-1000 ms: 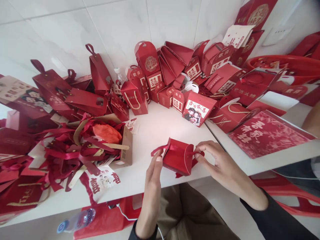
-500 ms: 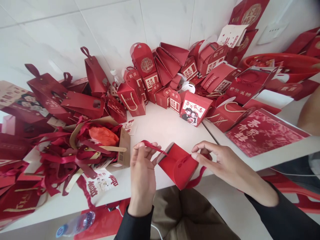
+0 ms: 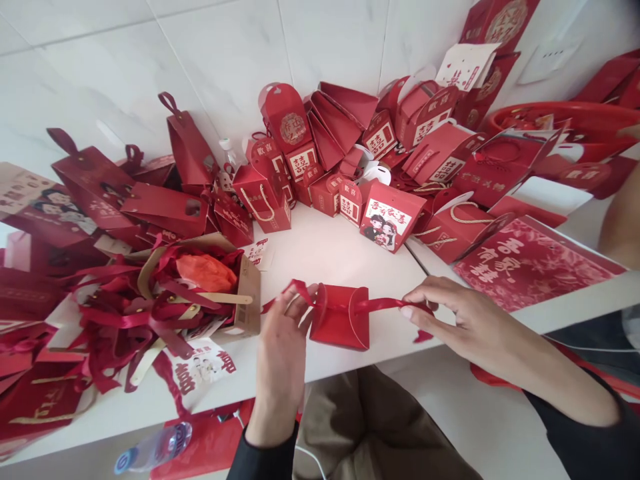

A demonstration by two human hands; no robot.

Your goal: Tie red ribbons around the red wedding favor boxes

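A small red gift box (image 3: 341, 327) lies near the table's front edge with its rounded flaps up. Dark red ribbon (image 3: 377, 305) runs through or across its upper part and sticks out on both sides. At the box's left side, my left hand (image 3: 284, 343) is closed on one ribbon end, its fingers close to the flap. My right hand (image 3: 445, 307), to the right of the box, pinches the other end, and that stretch is drawn nearly straight. The tail of the ribbon hangs down beneath the right hand.
A cardboard box (image 3: 249, 287) of ribbons and handle strips stands at the left. Red gift boxes (image 3: 387, 217) crowd the back along the tiled wall. A red basin (image 3: 565, 117) is at the back right, and a flat printed bag (image 3: 530, 263) lies at right.
The red box has turned to lie square to me and shifted slightly left. My right hand has moved right, drawing its ribbon end out straight. My left hand is slightly lower and further left.
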